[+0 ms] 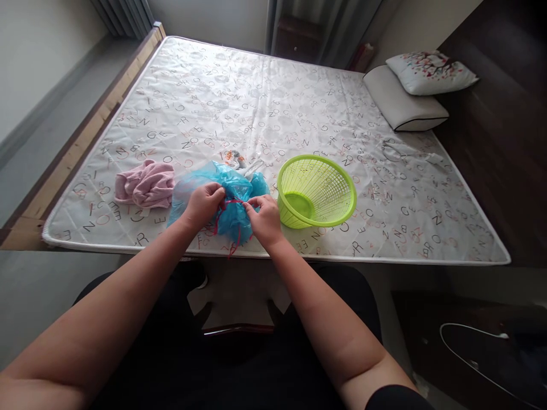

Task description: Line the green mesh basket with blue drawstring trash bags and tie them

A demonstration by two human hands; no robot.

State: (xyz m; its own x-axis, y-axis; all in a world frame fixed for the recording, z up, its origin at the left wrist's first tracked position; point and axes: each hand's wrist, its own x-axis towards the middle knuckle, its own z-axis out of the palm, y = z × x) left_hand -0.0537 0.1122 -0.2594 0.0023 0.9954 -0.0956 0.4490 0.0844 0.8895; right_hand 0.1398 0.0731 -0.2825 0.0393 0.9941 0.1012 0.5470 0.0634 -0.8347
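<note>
A blue plastic bag (233,185) with a red drawstring (233,201) lies near the front edge of the mattress. My left hand (208,202) is closed, pinching the drawstring at the left of the bag. From the other side my right hand (262,216) pinches the same red string between thumb and fingers. A short stretch of string runs between the hands, and loose red ends hang down over the bag. Just right of my right hand stands a lime green mesh basket (316,191), tilted a little. A crumpled pink cloth (145,185) lies left of the bag.
The mattress (256,102) is printed with letters. Behind the bag lies a small orange, grey and white item (235,159). A patterned cushion (431,73) rests on a pale pillow (404,102) at back right. A cable (393,149) lies on the mattress's right side.
</note>
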